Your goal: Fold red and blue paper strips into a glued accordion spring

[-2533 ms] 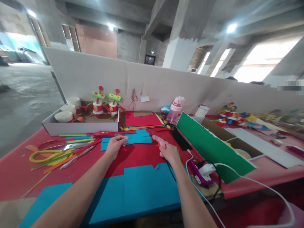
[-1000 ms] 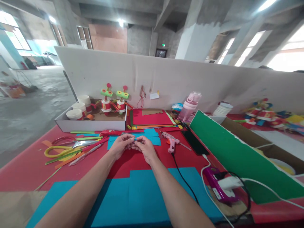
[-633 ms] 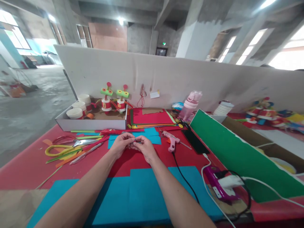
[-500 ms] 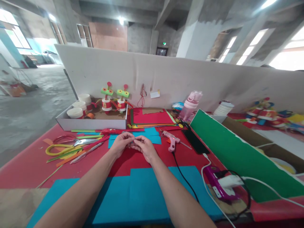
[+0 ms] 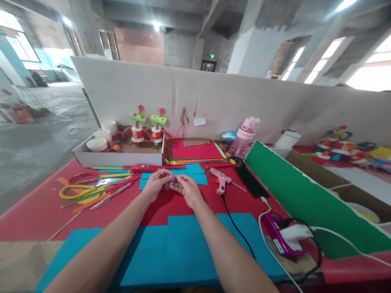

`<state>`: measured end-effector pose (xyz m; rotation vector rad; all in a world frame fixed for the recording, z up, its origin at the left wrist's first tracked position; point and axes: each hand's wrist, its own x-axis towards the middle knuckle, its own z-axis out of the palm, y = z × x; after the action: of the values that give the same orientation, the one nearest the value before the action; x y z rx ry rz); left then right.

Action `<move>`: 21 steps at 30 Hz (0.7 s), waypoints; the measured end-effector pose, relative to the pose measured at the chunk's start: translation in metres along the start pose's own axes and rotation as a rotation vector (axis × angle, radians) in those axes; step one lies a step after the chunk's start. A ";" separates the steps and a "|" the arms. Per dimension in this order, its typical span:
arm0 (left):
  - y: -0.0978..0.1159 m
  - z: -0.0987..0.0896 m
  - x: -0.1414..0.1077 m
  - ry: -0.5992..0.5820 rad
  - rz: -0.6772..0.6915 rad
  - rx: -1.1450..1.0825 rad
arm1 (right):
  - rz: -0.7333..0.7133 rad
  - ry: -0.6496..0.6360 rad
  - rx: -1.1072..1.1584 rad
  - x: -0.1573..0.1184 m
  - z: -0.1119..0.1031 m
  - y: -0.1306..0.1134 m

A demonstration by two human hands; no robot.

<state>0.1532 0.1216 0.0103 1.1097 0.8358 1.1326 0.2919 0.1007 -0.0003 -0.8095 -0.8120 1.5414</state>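
My left hand and my right hand meet over the red table covering, fingertips pinched close together. Something small and dark sits between them, mostly hidden by the fingers, and I cannot make out what it is. Pieces of blue paper lie just behind and beneath the hands. A pink hot glue gun rests to the right of my right hand. Left of my left hand lie scissors with yellow handles, among paper strips and a pen.
Behind stands a shallow box with white cups and two paper-cup figures. Coloured sheets are stacked beside it. Rightward are a phone, a purple power strip with cables, and a green panel. Blue sheets lie in front.
My fingertips have parted slightly at the thumbs, and a little more of the small thing between them shows. Everything else stays where it was.
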 end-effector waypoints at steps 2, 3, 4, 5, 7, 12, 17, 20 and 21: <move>-0.001 -0.001 0.001 0.016 -0.014 -0.047 | -0.009 0.004 0.046 0.001 0.000 0.000; -0.001 -0.001 0.001 0.022 -0.022 -0.066 | -0.012 0.003 0.060 0.001 0.000 0.000; -0.001 -0.002 0.002 0.025 -0.028 -0.077 | -0.013 0.001 0.071 0.002 0.000 0.000; -0.001 -0.002 0.002 0.025 -0.031 -0.084 | -0.011 0.000 0.079 0.002 0.000 -0.001; 0.000 -0.001 0.002 0.020 -0.032 -0.086 | -0.003 0.002 0.086 0.001 0.001 -0.003; 0.002 0.000 0.001 0.006 -0.037 -0.059 | 0.016 -0.005 0.012 -0.003 0.004 -0.008; 0.001 0.000 0.000 0.000 -0.001 -0.070 | -0.015 0.024 -0.020 -0.002 0.002 -0.005; 0.002 0.001 0.000 0.003 0.013 -0.072 | -0.033 0.059 -0.021 0.001 0.000 -0.003; 0.002 0.001 -0.001 0.001 0.013 -0.070 | -0.037 0.073 -0.022 0.001 -0.001 -0.003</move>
<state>0.1535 0.1207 0.0127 1.0583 0.7850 1.1652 0.2938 0.1024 0.0017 -0.8570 -0.7871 1.4639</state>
